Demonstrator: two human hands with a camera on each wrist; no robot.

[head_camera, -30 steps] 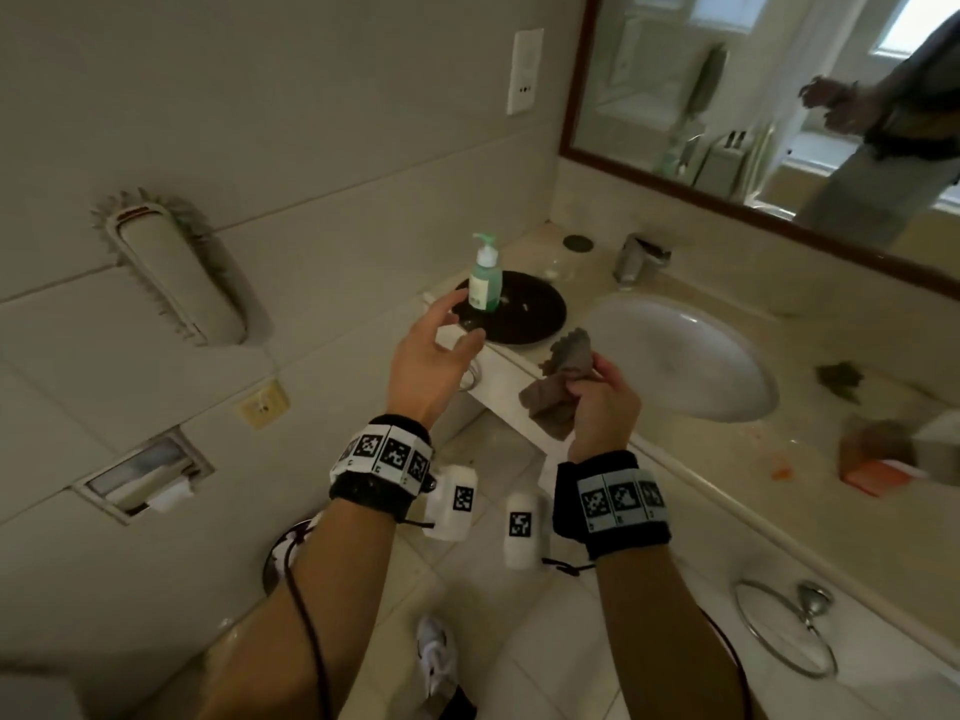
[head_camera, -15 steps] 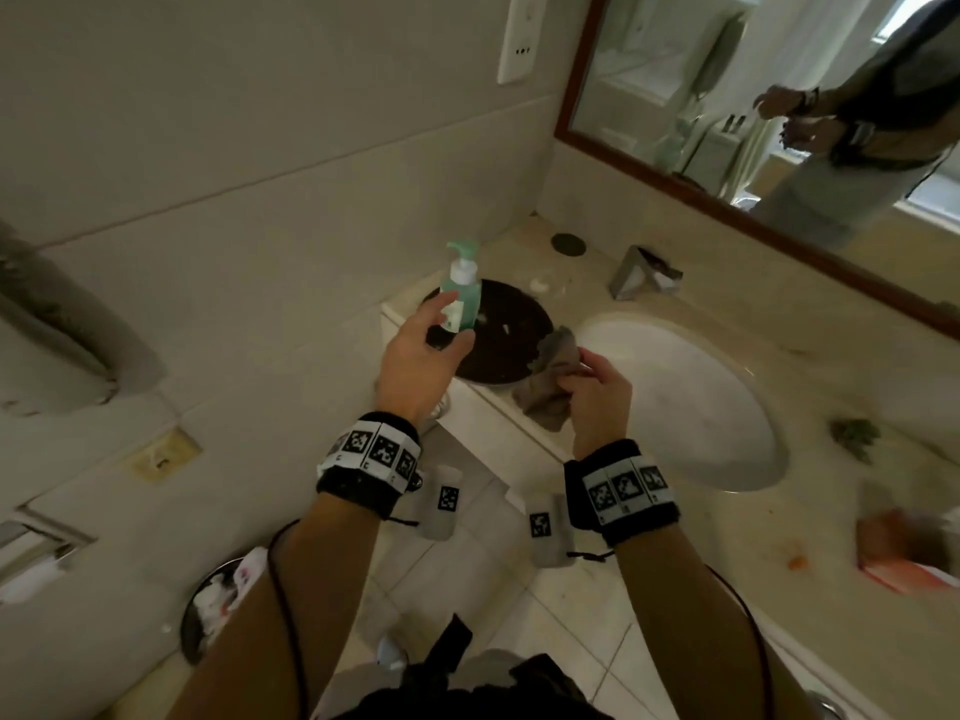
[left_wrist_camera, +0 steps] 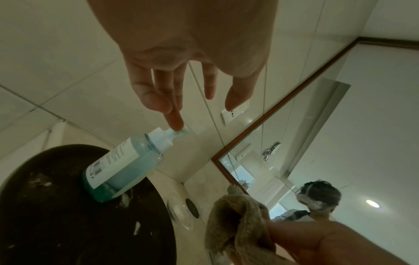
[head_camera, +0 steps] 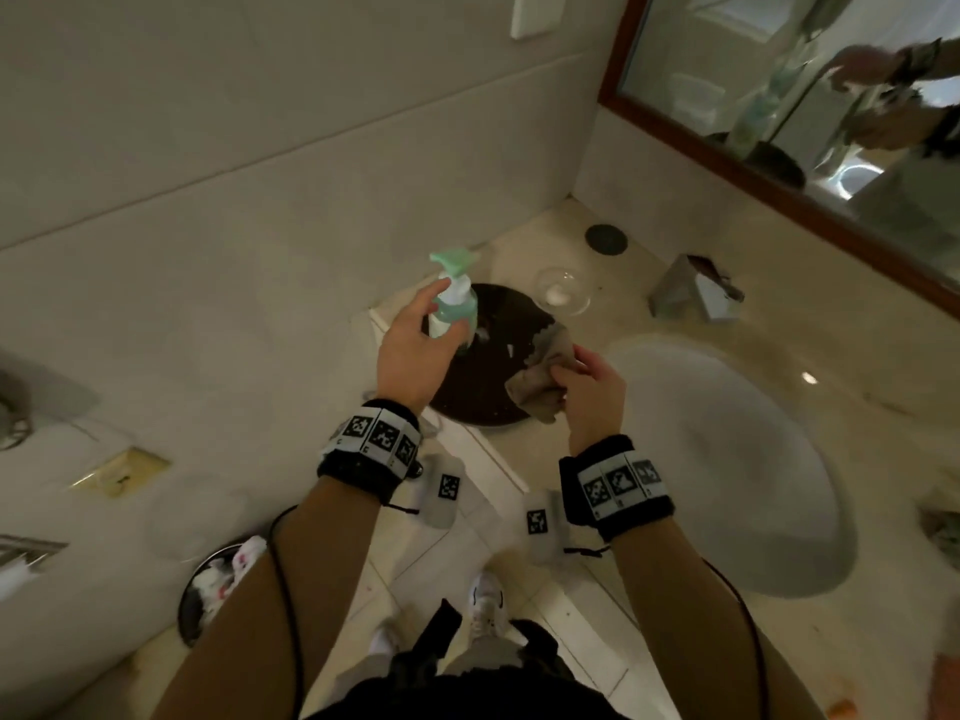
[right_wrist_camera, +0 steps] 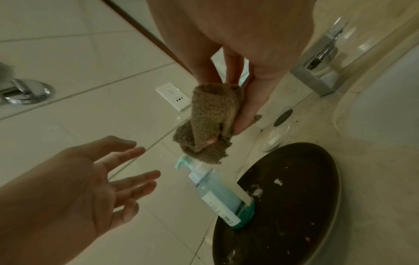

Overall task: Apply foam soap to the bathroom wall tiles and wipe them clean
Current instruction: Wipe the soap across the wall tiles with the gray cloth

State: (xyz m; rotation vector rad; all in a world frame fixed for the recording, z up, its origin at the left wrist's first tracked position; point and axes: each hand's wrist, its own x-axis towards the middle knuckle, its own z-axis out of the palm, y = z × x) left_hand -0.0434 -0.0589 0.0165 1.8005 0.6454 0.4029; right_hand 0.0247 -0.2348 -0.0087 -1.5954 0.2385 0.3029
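Note:
A green foam soap bottle with a pump top stands on a dark round tray at the counter's left end, beside the pale wall tiles. My left hand reaches toward it with fingers spread and holds nothing. In the right wrist view the left hand is still a short gap from the bottle. In the left wrist view my left hand hovers over the pump of the bottle. My right hand pinches a crumpled brown cloth, also visible as the cloth just above the pump.
A white basin lies right of the tray, with a chrome faucet and a small glass dish behind. A framed mirror hangs above. A wall socket is high up. A waste bin stands on the floor.
The view has swung in closer over the counter corner. My left hand has moved nearer to the bottle with its fingers opened. The right hand still holds the cloth.

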